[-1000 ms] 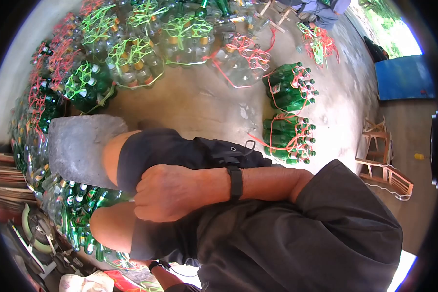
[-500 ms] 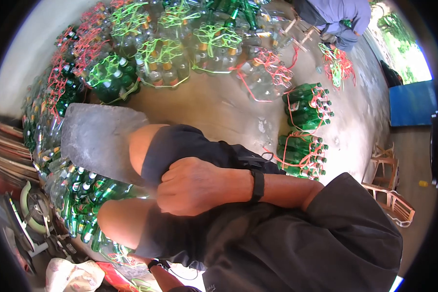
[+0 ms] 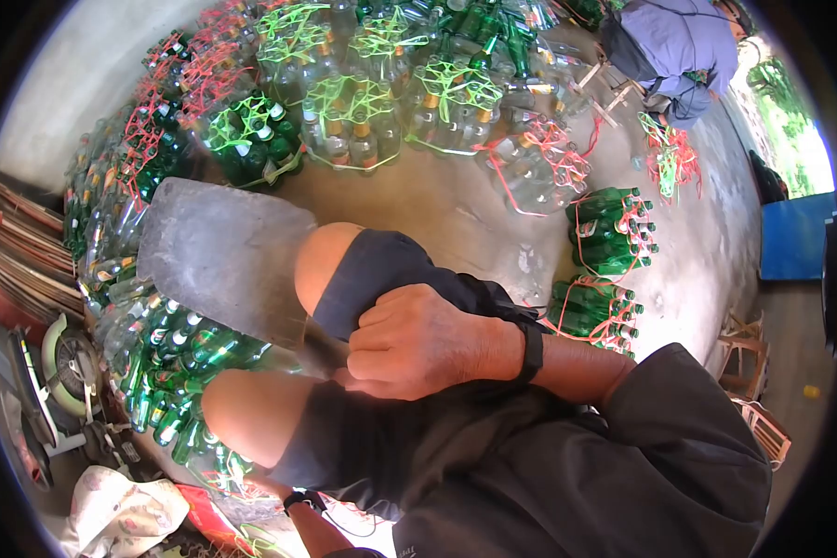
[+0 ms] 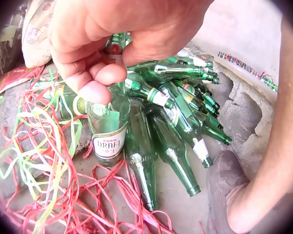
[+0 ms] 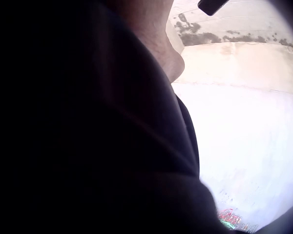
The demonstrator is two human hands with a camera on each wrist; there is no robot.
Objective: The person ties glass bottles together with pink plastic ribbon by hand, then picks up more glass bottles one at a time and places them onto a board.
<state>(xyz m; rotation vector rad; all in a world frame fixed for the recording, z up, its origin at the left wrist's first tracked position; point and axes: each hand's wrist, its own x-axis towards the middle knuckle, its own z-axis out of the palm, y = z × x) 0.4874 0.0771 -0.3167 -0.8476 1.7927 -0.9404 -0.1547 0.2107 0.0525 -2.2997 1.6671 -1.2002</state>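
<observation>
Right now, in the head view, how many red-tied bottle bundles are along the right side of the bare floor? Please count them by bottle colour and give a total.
Bundles of green bottles: 2
Bundles of clear bottles: 1
Total: 3

Left wrist view: left hand (image 4: 132, 34) before a near-upright bottle (image 4: 110, 131), contact hard to tell | straps (image 4: 63, 185) at frame-left of bottle | loose bottles (image 4: 171, 151) frame-right and behind | shoe (image 4: 227, 183) beyond, frame-right | Head view: right hand (image 3: 409, 344) on right thigh (image 3: 386, 270) | slab (image 3: 228, 251) before right knee, bundled bottles (image 3: 353, 121) on its person's-right side
</observation>
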